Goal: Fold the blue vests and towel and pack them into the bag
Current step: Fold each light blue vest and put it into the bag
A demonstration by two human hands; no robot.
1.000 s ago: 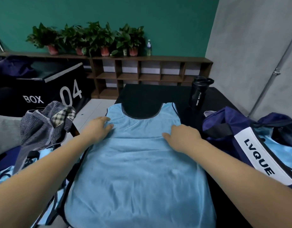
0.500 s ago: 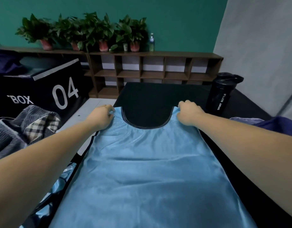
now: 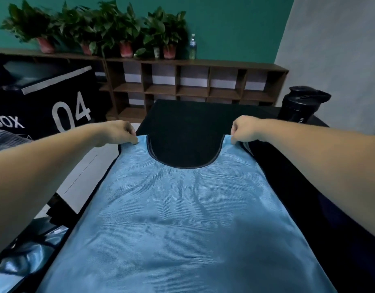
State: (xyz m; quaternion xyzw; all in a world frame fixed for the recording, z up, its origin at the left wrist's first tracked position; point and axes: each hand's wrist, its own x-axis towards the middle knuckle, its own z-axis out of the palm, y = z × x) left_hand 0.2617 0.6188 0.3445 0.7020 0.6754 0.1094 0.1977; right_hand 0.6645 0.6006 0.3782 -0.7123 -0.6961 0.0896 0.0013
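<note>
We see the vest spread on the tabletop, our hands at its 11 and 1 o'clock corners, the bottle at 2, the shelf behind at 12.

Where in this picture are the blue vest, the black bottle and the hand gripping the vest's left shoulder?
blue vest (image 3: 182, 218): head view, middle of its front panel.
black bottle (image 3: 302, 106): head view, its body under the lid.
left hand (image 3: 119, 133): head view, the back of the hand, pinching the shoulder strap.
</note>
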